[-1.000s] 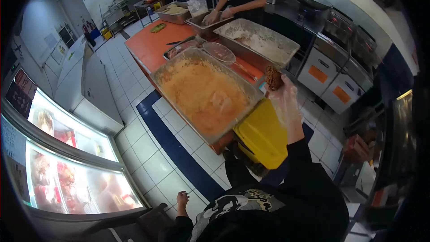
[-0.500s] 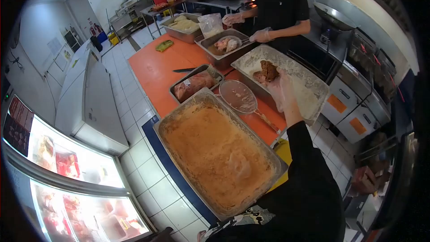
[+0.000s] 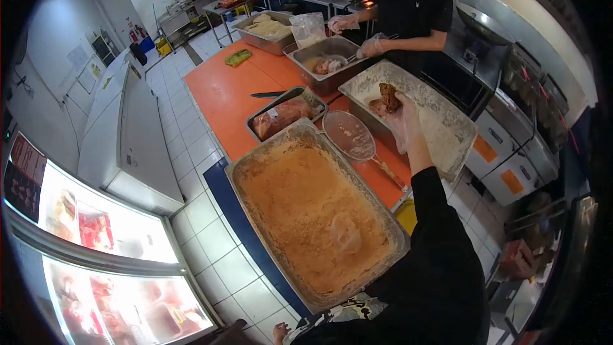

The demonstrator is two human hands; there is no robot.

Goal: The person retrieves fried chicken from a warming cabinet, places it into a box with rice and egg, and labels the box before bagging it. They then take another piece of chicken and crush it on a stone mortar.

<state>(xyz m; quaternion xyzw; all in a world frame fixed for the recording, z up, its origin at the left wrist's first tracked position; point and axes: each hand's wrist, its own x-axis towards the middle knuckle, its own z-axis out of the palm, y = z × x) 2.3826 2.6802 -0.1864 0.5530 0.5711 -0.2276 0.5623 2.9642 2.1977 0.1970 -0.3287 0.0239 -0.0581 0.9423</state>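
Observation:
My right hand [image 3: 405, 112], in a clear plastic glove, reaches over a metal tray of white flour [image 3: 447, 121]. Its fingers are closed on a brown-coated lump of meat [image 3: 388, 97]; pinkish meat [image 3: 378, 108] shows just below the lump. Bare fingers of my left hand [image 3: 281, 332] appear at the bottom edge, beside a camouflage-patterned patch of clothing, and most of that hand is cut off. Close before my body lies a large tray of orange-brown flour [image 3: 287, 185], with a pale, translucent shape [image 3: 346, 235] sunk in it.
A round mesh strainer [image 3: 349, 135] lies between the trays. Left of it are a pan of packed raw meat [image 3: 281, 117] and a knife [image 3: 267, 94] on the orange tabletop [image 3: 217, 96]. Across the table a gloved co-worker [image 3: 412, 13] works over a metal pan [image 3: 322, 83].
My right hand stays closed on the brown lump, which now stands more upright. The view has shifted slightly, and more of my left hand shows. The co-worker's ladled meat sits lower in the pan.

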